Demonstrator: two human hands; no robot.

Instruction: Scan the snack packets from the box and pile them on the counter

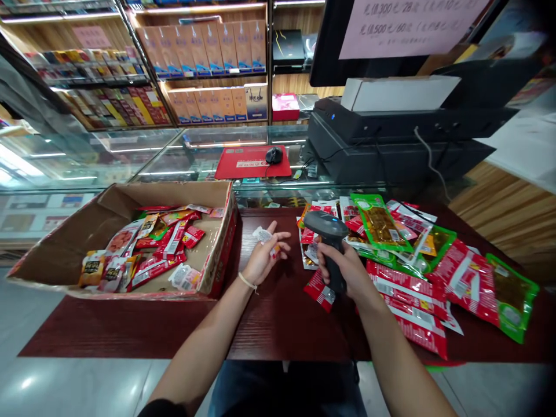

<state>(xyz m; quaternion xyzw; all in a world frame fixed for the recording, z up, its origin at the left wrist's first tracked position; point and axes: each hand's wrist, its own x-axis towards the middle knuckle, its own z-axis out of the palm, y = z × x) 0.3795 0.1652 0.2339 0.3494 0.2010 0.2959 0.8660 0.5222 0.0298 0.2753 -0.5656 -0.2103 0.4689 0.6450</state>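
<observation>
My right hand (354,269) is wrapped round the handle of a black barcode scanner (326,225), whose head points to the left. Between the two hands is a strip of bare dark wood. My left hand (260,260) is turned partly palm up, its fingers stretched to the right, and holds a small white and orange snack packet (262,234) by the thumb. Under and beside the scanner lies a heap of snack packets, among them a red packet (320,289) and a green-edged packet (382,223). To the left, an open cardboard box (221,243) holds several more packets.
The dark wooden counter (278,330) carries it all. Behind it, a glass counter holds a red mouse mat (234,163), a black mouse (274,155) and a black till machine (417,127) with a monitor. Boxed goods (208,49) fill the back shelves.
</observation>
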